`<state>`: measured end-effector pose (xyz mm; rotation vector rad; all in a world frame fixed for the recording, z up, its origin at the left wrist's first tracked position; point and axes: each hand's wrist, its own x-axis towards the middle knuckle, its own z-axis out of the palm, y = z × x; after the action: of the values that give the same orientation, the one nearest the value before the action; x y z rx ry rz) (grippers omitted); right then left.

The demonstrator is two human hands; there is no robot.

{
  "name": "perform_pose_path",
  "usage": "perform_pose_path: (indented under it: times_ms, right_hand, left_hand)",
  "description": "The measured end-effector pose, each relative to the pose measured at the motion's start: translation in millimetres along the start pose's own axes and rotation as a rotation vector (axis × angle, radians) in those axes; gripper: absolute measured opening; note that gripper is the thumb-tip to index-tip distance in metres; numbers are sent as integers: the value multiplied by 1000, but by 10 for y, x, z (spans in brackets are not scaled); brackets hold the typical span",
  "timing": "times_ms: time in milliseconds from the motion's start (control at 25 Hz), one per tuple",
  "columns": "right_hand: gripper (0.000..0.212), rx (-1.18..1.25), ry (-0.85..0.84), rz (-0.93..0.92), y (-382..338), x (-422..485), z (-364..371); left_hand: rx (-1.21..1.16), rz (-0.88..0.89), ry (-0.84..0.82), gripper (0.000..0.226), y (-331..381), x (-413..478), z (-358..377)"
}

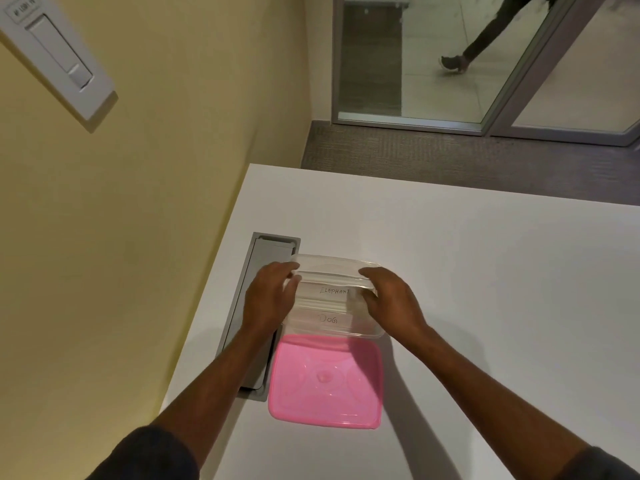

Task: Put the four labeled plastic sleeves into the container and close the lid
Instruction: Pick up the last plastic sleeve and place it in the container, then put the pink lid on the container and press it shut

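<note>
A clear plastic container stands on the white table. Inside it lie plastic sleeves with white labels; one label reads ELEPHANT and one reads DOG. My left hand and my right hand hold the two sides of the sleeves at the container's far part, fingers curled over the top edges. The pink lid lies flat on the table just in front of the container, touching its near edge. How many sleeves are in the stack I cannot tell.
A grey cable hatch is set into the white table left of the container. A yellow wall runs along the table's left edge. Beyond the far edge are carpet and a glass door, where a person's leg passes.
</note>
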<state>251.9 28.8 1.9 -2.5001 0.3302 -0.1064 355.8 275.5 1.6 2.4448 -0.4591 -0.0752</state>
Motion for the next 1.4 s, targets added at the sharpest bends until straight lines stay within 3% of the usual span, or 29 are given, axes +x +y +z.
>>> perform_pose_path:
  times_ms: [80, 160, 280, 440, 680, 840, 920, 1040, 1120, 1280, 1400]
  right_hand:
    - [32, 126, 111, 73, 87, -264, -77]
    - [24, 214, 135, 196, 196, -536, -98]
    - [13, 262, 47, 352, 309, -965, 20]
    - [11, 233, -163, 493, 350, -1426, 322]
    - [19, 166, -317, 459, 262, -1679, 464]
    - [20, 162, -337, 423, 227, -1775, 482]
    - [9, 144, -310, 374, 227, -1855, 467]
    - [42, 125, -225, 273, 233, -1983, 352]
    - [51, 121, -152, 186, 226, -2050, 242]
    - [40, 170, -75, 124, 180, -2068, -5]
    - [30, 320, -23, 162, 40, -2023, -230]
  left_hand:
    - [-75, -146, 159, 14, -85, -317, -94]
    - [-144, -320, 201, 17, -193, -652, -135]
    - [-109, -513, 86, 23, -355, -1152, -53]
    - [-124, -544, -49, 24, -441, -1676, 47]
    - [-53, -618, -69, 47, -336, -1897, 77]
    - [-101, -703, -89, 24, -269, -1949, 65]
    - [-136, -733, -67, 22, -224, -1985, 45]
    - [-153, -783, -42, 26, -194, -1999, -34]
    - [-187, -823, -11, 30, -157, -1982, -138]
    - [-301, -869, 46, 48, 1, -1886, -398]
    - [-399, -871, 130, 46, 98, -1746, -558]
